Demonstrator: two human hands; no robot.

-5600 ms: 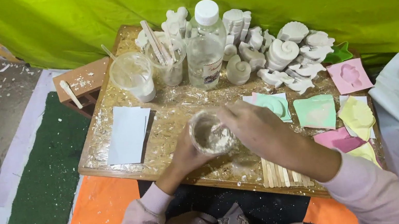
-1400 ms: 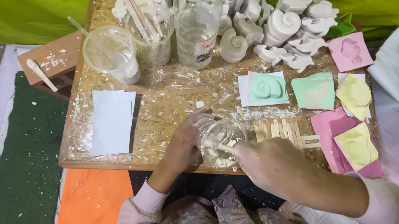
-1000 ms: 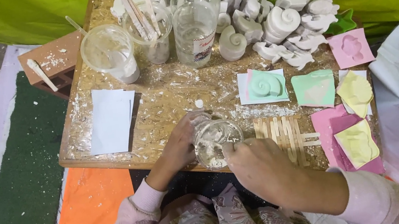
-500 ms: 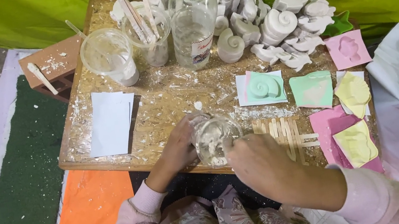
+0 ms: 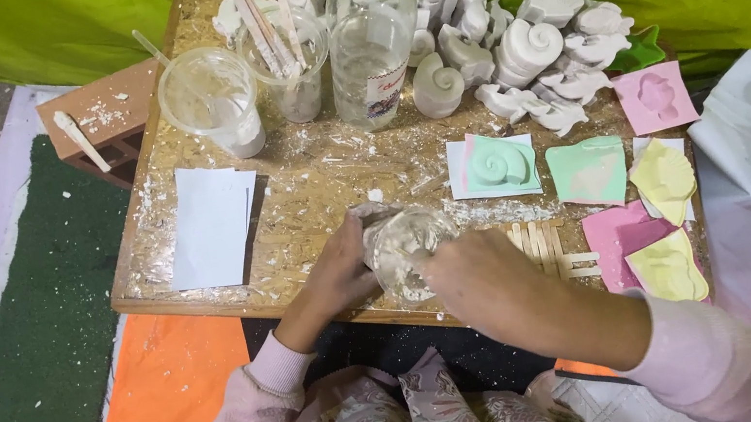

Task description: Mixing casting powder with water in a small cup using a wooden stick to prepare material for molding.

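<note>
Cup: a small clear plastic cup (image 5: pixel 404 252) smeared with white paste, near the front edge of the board, tilted a little toward the person
Left hand: the left hand (image 5: pixel 339 267) is wrapped round the cup's left side, fingers curled on its wall
Right hand: the right hand (image 5: pixel 480 272) is bunched at the cup's right rim, fingers closed together; what they pinch is hidden, I cannot tell
Board: a chipboard table top (image 5: pixel 321 174) dusted with white crumbs
Sticks: flat wooden sticks (image 5: pixel 547 248) lie side by side just right of the right hand
Moulds: a pale green shell mould (image 5: pixel 499 165) sits behind the cup, with green, yellow and pink moulds further right
Paper: a white sheet (image 5: pixel 213 224) lies left of the cup, well apart
Back row: a clear bottle with a white cap (image 5: pixel 370 40), a large clear cup (image 5: pixel 212 103) and a cup of sticks (image 5: pixel 285 59) stand at the far edge
Casts: white shell casts (image 5: pixel 520 53) are piled at the back right
</note>
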